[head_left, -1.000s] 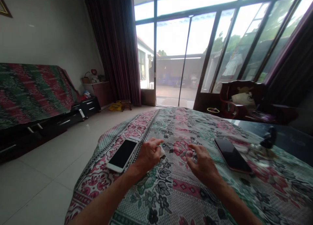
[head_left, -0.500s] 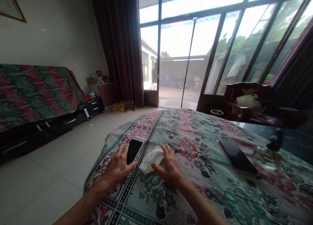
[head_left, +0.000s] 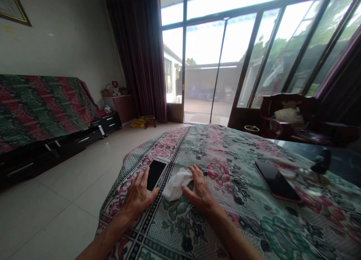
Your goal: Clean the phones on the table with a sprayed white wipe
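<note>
A white smartphone [head_left: 156,173] with a dark screen lies face up on the flowered cloth [head_left: 186,218]. My left hand [head_left: 140,192] rests over its lower left side, fingers stretched along the edge and thumb apart near the bottom corner. Just right of the phone sits a crumpled white tissue or cloth [head_left: 175,185]. At its right edge is my right hand [head_left: 199,188], fingers and thumb apart, the tips touching or close to the white piece; I cannot tell which. Neither hand is closed round anything.
A larger dark tablet or phone [head_left: 276,181] lies to the right, with a clear glass-like object [head_left: 310,181] beyond it. A wooden chair [head_left: 290,117] stands back right. Tiled floor [head_left: 56,203] and a low black cabinet [head_left: 70,143] are on the left.
My right hand has shifted slightly right, its thumb drawing back from over the white piece. The left hand stays beside the phone. The whole view has shifted a little.
</note>
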The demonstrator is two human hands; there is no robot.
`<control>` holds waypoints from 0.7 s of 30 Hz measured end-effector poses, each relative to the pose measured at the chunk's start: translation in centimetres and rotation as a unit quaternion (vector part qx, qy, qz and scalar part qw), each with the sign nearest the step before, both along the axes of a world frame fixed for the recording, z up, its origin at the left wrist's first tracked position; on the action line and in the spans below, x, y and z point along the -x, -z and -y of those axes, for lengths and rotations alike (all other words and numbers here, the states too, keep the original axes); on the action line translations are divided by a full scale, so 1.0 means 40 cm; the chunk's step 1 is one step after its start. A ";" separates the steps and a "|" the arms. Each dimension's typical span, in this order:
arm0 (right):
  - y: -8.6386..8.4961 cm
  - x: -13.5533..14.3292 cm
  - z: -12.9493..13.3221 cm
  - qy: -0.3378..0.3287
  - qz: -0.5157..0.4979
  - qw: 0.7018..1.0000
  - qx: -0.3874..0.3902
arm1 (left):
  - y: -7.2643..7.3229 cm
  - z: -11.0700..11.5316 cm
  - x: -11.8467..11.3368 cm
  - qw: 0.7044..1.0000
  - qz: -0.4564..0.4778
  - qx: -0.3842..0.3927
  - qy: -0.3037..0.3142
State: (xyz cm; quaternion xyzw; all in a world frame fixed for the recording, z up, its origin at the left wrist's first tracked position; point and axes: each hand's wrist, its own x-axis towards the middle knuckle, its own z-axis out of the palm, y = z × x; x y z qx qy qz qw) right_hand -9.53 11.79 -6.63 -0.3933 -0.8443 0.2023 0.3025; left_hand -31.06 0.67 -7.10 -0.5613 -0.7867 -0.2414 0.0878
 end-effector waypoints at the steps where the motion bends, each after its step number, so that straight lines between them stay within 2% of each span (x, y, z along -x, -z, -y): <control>1: 0.003 -0.002 -0.011 0.012 -0.011 1.000 0.007 | -0.001 0.000 -0.001 1.000 -0.004 -0.003 -0.002; 7: 0.017 0.000 -0.030 0.029 -0.038 0.999 -0.024 | 0.010 -0.005 -0.003 1.000 -0.027 -0.007 0.003; 11: -0.025 0.055 -0.011 -0.013 -0.036 0.998 -0.050 | 0.019 -0.011 -0.009 0.999 -0.026 -0.020 0.001; 15: -0.073 0.141 -0.001 -0.039 0.022 0.998 -0.045 | 0.015 -0.014 -0.008 1.000 -0.003 -0.014 0.018; 18: -0.085 0.190 -0.003 -0.052 0.065 0.997 0.005 | 0.008 -0.015 -0.004 1.000 0.014 -0.003 0.018; 21: -0.086 0.209 -0.007 -0.068 0.071 0.995 0.020 | -0.008 -0.012 -0.002 1.000 0.015 -0.004 0.009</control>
